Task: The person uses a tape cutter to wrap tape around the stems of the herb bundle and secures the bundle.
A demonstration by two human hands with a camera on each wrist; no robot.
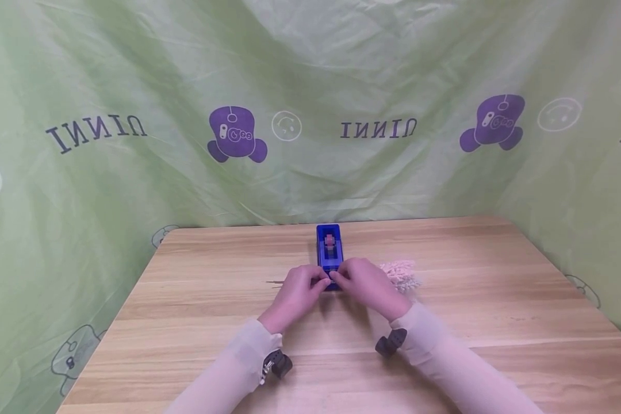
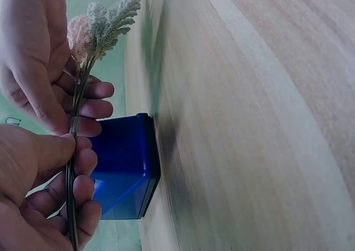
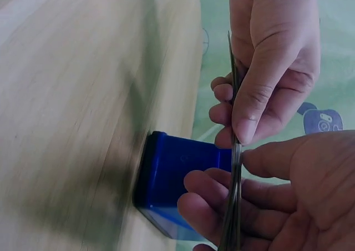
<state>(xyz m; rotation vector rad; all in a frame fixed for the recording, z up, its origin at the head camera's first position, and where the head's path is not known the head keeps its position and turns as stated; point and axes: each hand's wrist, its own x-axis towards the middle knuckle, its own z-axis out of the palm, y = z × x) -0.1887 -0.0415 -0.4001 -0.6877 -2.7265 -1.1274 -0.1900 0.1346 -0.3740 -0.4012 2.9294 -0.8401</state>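
Between my two hands I hold a small bunch of artificial flowers (image 2: 105, 26), with pink and pale grey-green heads and thin dark stems (image 2: 70, 190). My left hand (image 1: 301, 290) pinches the stems between thumb and fingers. On the flower-head side, the fingers of my right hand (image 1: 372, 287) curl behind the stems, its thumb right at a shiny band of clear tape (image 3: 238, 151) around them. Just beyond the hands stands a blue tape dispenser (image 1: 331, 262) with a pinkish roll in it; the hands overlap its near end in the head view.
The wooden table (image 1: 212, 253) stretches out on both sides of the hands. Behind it hangs a green printed curtain (image 1: 300, 184), which also runs down both sides. Dark cameras (image 1: 391, 342) are strapped to both wrists.
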